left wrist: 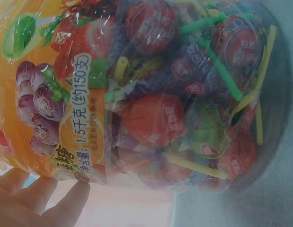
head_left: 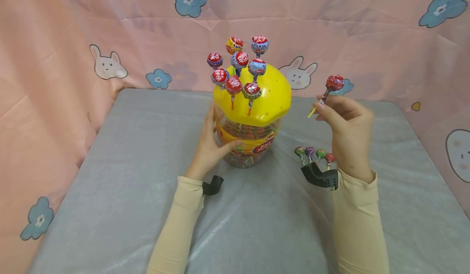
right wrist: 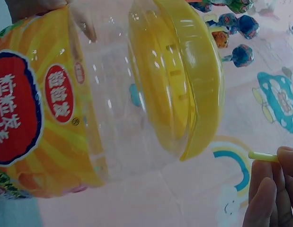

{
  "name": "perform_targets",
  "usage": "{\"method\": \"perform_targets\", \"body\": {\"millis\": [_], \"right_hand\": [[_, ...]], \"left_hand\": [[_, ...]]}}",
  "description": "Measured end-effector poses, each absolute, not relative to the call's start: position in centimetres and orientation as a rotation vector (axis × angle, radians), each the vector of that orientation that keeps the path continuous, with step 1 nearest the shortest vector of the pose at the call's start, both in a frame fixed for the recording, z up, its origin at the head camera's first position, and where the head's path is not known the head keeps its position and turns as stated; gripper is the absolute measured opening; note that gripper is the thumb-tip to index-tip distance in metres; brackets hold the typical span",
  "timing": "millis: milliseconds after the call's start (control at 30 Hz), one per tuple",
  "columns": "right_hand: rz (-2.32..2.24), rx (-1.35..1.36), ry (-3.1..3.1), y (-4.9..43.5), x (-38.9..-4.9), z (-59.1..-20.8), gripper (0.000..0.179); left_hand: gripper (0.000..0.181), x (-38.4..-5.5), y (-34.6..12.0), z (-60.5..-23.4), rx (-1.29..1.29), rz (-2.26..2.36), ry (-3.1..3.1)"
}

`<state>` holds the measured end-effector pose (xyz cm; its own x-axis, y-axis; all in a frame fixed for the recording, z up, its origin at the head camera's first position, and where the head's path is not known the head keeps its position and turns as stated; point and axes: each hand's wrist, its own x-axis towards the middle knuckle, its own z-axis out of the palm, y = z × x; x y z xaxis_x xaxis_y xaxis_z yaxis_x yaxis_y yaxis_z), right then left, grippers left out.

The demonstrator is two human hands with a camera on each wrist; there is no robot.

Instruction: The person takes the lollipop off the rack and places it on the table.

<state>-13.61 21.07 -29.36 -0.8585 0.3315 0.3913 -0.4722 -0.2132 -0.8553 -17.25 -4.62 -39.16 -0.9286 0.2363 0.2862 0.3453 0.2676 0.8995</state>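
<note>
A clear plastic candy jar [head_left: 261, 145] with an orange-yellow label stands on the table, and several wrapped lollipops [left wrist: 153, 120] lie inside it. Its domed yellow lid [head_left: 273, 90] has small holes, and several lollipops [head_left: 233, 85] stick up from its left and back parts. My left hand [head_left: 207, 149] grips the jar's left side, thumb across the front, other fingers partly hidden behind. To the right of the lid, apart from it, my right hand [head_left: 350, 127] pinches a red-wrapped lollipop [head_left: 335, 83] by its stick, head up. The yellow stick end [right wrist: 262, 156] shows below the fingers.
Several loose lollipops [head_left: 309, 153] lie on the grey-covered table [head_left: 139, 143], right of the jar and partly behind the black wrist mount [head_left: 319, 176]. Another black mount [head_left: 213, 185] is on the left wrist. A pink patterned curtain [head_left: 139, 25] hangs behind the table.
</note>
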Motion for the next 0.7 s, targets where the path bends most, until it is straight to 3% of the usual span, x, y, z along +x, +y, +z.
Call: {"method": "perform_targets", "body": {"millis": [300,700], "right_hand": [[2.087,0.120,-1.564,22.2,-13.0,-30.5,0.002],[2.077,0.060,-1.583,23.5,-12.2,-32.2,0.005]], "left_hand": [[0.108,-17.1,-4.5,-39.2,-0.563,-1.761,-2.414],[0.108,-17.2,-4.6,-39.2,-0.573,-1.755,-2.417]]}}
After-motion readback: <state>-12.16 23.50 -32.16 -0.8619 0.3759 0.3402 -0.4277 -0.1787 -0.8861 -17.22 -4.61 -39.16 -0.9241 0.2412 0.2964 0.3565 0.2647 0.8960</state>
